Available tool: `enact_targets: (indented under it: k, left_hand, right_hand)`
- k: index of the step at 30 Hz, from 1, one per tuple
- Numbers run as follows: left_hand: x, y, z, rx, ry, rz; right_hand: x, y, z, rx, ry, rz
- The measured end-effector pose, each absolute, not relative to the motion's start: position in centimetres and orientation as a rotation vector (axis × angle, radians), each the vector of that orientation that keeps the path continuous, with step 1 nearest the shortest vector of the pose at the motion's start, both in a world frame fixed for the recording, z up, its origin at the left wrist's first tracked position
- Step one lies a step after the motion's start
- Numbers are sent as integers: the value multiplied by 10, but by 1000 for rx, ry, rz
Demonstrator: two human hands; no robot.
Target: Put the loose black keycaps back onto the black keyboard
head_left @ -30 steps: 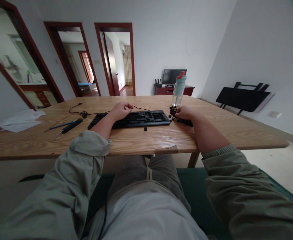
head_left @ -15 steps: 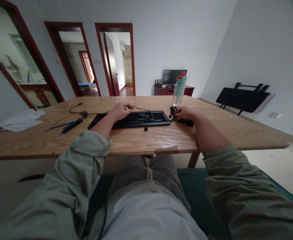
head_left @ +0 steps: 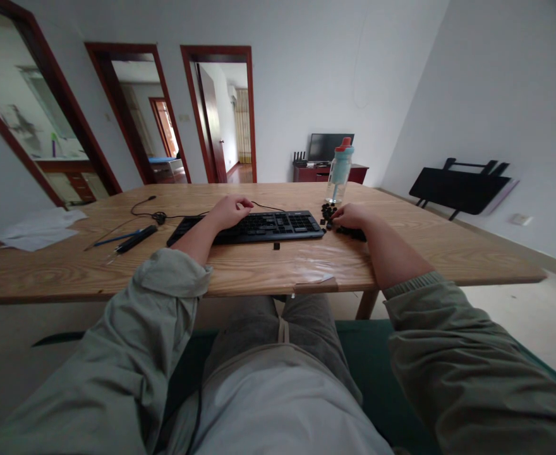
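Note:
A black keyboard point(head_left: 278, 226) lies on the table, several of its key positions looking bare. My left hand point(head_left: 230, 212) rests over its left part, fingers curled and closed; whatever they may hold is hidden. To the right of the keyboard, a loose pile of black keycaps point(head_left: 328, 211) is spread out. In that pile my right hand point(head_left: 352, 217) points down with its fingertips pinched together among the keycaps; what is between them is too small to make out. One single keycap point(head_left: 277, 246) sits in front of the keyboard.
A water bottle point(head_left: 340, 172) stands behind the keycaps. Left of the keyboard lie a black pen-like tool point(head_left: 137, 239), a blue stick point(head_left: 117, 237) and a cable point(head_left: 160, 217). White paper point(head_left: 41, 229) is at the far left. Tape covers the table's front edge point(head_left: 316, 285).
My right hand has shifted very slightly among the keycaps. My left hand, the keyboard and the single keycap stay where they were.

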State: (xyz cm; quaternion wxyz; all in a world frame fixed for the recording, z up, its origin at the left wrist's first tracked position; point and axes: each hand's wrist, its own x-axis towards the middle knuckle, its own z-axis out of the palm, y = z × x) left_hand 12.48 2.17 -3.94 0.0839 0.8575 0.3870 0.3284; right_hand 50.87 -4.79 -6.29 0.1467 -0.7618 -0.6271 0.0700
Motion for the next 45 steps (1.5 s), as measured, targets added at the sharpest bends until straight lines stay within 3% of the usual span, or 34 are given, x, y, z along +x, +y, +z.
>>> enact_targets:
  k: [14,22,28,34,41,45]
  left_hand:
    - [124,23,-40,2563,1122,974]
    - [124,24,-41,2572,1123,973]
    - [125,21,-40,2562,1125,981]
    - [126,21,-40,2564,1112,964]
    - [126,21,-40,2556,1119,943]
    - [125,20,-40,2544,1113,937]
  right_hand:
    - [499,-52,-55,-2118,-1731,236]
    - [488,-59,-48,-1520,-1516,946]
    - [487,-65,-43,-1462,-1486,1066]
    - [481,-69,-41,-1568,-1568,928]
    - [486,-52,-53,-1957,-1753,350]
    - [486,-47,-56,-2018,-1867,197]
